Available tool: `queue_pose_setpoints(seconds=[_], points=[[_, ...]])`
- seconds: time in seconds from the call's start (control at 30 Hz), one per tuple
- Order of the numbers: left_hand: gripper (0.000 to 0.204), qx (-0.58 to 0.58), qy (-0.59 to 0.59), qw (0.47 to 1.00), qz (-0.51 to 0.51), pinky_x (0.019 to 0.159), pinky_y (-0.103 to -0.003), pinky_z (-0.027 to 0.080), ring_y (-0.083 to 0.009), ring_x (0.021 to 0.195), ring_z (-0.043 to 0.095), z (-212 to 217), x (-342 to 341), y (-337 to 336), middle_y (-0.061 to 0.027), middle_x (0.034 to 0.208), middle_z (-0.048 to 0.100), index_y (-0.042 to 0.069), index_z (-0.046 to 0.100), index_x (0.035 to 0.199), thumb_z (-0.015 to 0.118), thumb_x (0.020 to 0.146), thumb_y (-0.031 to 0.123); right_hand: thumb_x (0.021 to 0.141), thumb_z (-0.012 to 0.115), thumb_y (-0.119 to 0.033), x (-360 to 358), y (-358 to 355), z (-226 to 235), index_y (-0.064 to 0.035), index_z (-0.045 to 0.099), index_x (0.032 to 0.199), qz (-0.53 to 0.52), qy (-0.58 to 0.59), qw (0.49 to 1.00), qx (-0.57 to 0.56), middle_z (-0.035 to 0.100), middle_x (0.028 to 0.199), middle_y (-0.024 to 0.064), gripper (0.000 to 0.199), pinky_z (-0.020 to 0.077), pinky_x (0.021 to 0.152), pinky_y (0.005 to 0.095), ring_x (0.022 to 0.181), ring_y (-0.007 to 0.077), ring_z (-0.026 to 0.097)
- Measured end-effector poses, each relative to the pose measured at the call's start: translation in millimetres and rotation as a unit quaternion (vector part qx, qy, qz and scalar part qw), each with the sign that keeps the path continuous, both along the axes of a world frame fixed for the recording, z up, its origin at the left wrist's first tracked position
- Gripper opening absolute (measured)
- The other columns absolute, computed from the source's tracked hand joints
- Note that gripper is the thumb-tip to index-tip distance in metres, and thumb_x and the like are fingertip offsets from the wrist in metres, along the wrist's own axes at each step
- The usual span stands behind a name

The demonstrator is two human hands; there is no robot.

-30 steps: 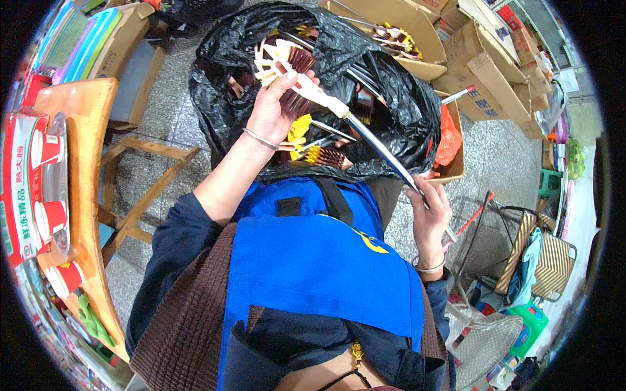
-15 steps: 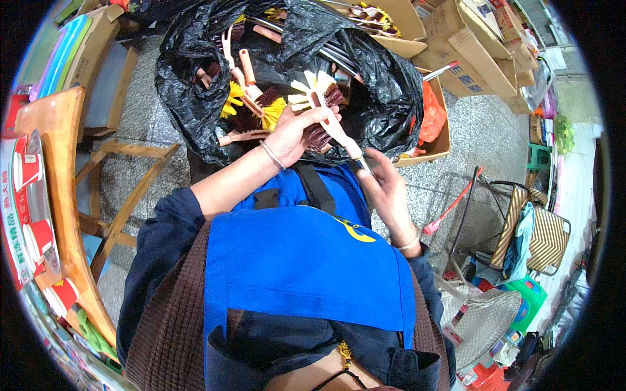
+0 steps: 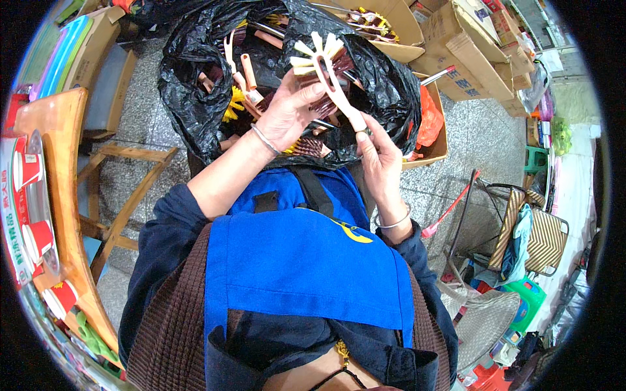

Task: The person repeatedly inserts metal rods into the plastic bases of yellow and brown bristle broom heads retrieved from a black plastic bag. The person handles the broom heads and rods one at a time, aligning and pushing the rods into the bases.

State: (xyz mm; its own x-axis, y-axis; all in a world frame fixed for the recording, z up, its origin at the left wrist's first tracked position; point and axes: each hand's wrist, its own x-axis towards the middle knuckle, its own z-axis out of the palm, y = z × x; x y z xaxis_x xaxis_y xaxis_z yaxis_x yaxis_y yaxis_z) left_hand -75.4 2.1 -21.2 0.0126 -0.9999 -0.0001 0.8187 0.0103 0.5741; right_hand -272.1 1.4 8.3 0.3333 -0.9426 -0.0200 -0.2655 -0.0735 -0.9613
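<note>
My left hand (image 3: 287, 114) and my right hand (image 3: 378, 156) hold a bunch of cream-coloured long-handled brushes (image 3: 326, 65) between them, over my blue apron (image 3: 300, 260). The left hand grips the bunch near the dark bristle heads; the right hand pinches the handle ends lower down. Just beyond the hands lies an open black plastic bag (image 3: 195, 98) filled with more brushes in pink, yellow and brown. A thin bangle sits on each wrist.
A wooden table (image 3: 62, 215) with red cups (image 3: 29, 169) runs along my left. Cardboard boxes (image 3: 456, 45) stand behind and right of the bag. A wooden stool frame (image 3: 124, 195) is at left, folding chairs (image 3: 535, 234) and a red-handled tool (image 3: 450, 208) at right.
The bunch of brushes has come in from the bag toward my body. My right hand moved up and left from a long metal rod to join the left hand on the handles.
</note>
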Motion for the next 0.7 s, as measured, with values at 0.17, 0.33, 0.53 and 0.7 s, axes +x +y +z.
queue_pose_setpoints(seconds=[0.17,0.33,0.53,0.7], points=[[0.040,0.038,0.023,0.995,-0.091,0.096,-0.045,0.045,-0.0233,0.113,0.055,-9,-29,20,-0.0095,0.124,0.055,0.013,0.046,0.130,0.055,0.093,0.027,0.091,0.059,-0.008,15,-2,-3,-0.0043,0.057,0.123,0.001,0.059,0.992,-0.116,0.061,0.084,0.0002,0.032,0.0452,0.065,0.0213,0.072,0.0066,0.054],[0.042,0.092,0.139,0.982,-0.093,0.101,-0.045,0.041,-0.0304,0.115,0.053,-14,-39,14,-0.0172,0.126,0.054,0.010,0.046,0.125,0.042,0.097,0.041,0.088,0.062,-0.009,26,7,1,-0.0040,0.059,0.119,0.007,0.176,0.958,-0.228,0.066,0.105,0.0163,0.032,0.0509,0.078,0.0313,0.093,0.0248,0.066],[0.046,0.125,0.167,0.972,-0.109,0.102,-0.045,0.040,-0.0333,0.114,0.052,-8,-57,14,-0.0212,0.124,0.054,0.007,0.048,0.120,0.038,0.098,0.045,0.086,0.065,-0.015,27,8,-3,-0.0093,0.061,0.116,-0.013,0.219,0.938,-0.270,0.065,0.098,0.0179,0.031,0.0521,0.069,0.0346,0.084,0.0315,0.066],[0.060,0.121,0.180,0.971,-0.100,0.101,-0.047,0.040,-0.0349,0.114,0.052,-7,-51,7,-0.0235,0.124,0.054,0.003,0.047,0.128,0.031,0.097,0.053,0.086,0.064,-0.021,25,10,-10,-0.0169,0.061,0.119,-0.004,0.215,0.931,-0.294,0.064,0.088,0.0136,0.033,0.0528,0.058,0.0370,0.071,0.0318,0.064]])
